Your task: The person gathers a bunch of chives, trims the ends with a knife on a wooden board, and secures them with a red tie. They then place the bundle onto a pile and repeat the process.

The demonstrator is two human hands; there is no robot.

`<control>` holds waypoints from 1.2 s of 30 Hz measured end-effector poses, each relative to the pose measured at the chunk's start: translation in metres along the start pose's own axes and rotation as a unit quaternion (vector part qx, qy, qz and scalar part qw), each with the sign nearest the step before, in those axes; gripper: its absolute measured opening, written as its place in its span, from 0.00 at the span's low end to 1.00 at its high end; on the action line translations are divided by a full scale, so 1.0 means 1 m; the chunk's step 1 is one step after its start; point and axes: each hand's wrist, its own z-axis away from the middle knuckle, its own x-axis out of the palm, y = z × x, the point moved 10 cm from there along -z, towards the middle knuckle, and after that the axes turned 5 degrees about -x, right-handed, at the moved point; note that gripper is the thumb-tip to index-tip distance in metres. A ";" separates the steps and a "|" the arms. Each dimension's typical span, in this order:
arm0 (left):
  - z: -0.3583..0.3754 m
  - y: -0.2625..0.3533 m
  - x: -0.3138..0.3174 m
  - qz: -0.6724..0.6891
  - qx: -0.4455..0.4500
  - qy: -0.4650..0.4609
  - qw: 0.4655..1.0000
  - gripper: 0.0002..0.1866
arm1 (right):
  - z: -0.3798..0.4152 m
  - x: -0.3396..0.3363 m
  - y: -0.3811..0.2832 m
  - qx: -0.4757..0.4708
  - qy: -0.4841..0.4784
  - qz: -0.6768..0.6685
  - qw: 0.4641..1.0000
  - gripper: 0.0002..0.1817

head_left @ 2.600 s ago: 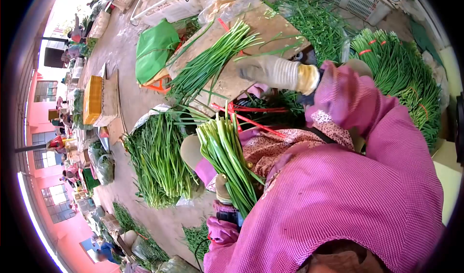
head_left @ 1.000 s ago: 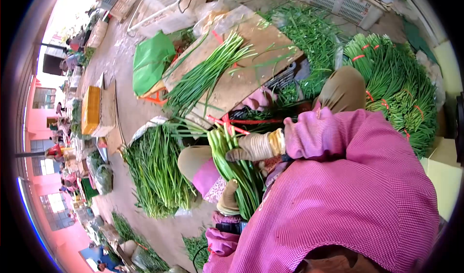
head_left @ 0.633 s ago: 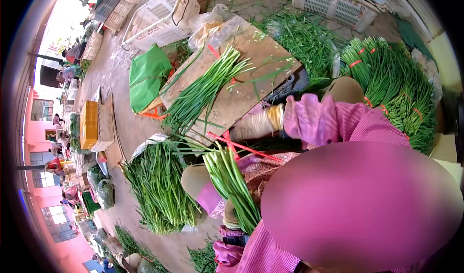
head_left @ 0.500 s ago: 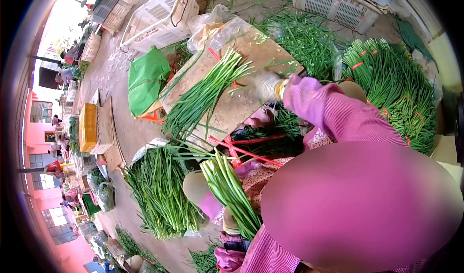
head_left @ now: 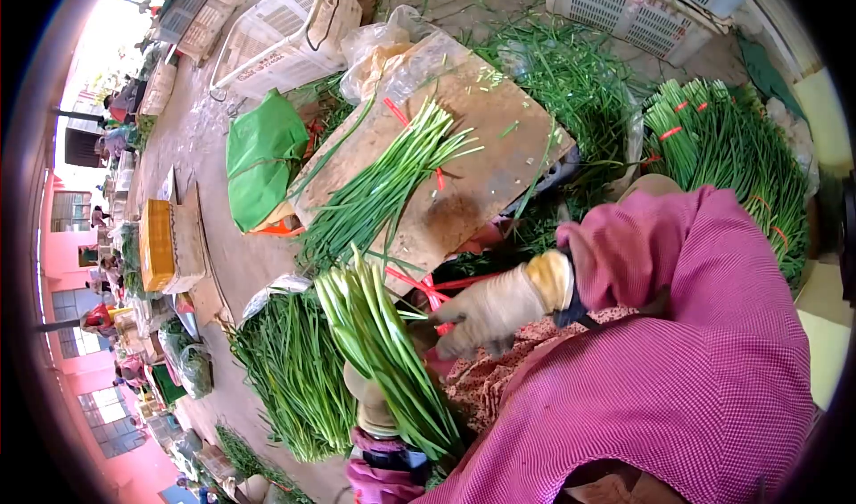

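Note:
My left hand (head_left: 371, 403), in a pale glove, is closed around a bunch of chives (head_left: 379, 343). The pale stalk ends point up and away, and the green leaves trail back toward my body. My right hand (head_left: 495, 312), also gloved, reaches in from the right beside that bunch, its fingers apart and close to the stalks. Red straps (head_left: 430, 288) cross just beyond the right hand. Farther off, another bunch of chives (head_left: 383, 183) lies on a worn board (head_left: 446, 227), with a red tie (head_left: 396, 111) by its stalk ends.
A large heap of chives (head_left: 290, 370) lies left of my left hand. Tied green bundles (head_left: 722, 138) are stacked at right. Loose trimmings (head_left: 566, 80) lie behind the board. A green bag (head_left: 265, 161), a white crate (head_left: 285, 36) and more crates (head_left: 624, 13) stand around.
My right hand has come back from over the board to beside the held bunch. My left hand has shifted left and lifted the bunch's stalk ends. My body has leaned, showing more sleeve.

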 end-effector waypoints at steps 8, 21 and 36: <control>-0.086 0.167 0.061 -0.515 -0.068 0.056 0.852 0.30 | -0.070 -0.043 -0.075 -0.380 0.246 -0.036 0.891 0.23; -0.378 0.119 -0.050 -0.796 -0.025 0.020 0.605 0.52 | -0.170 -0.248 0.105 -0.087 0.426 -0.405 0.804 0.11; -0.334 0.137 -0.001 -0.908 0.065 0.137 0.392 0.56 | -0.010 -0.369 -0.068 -0.261 0.524 0.319 0.745 0.24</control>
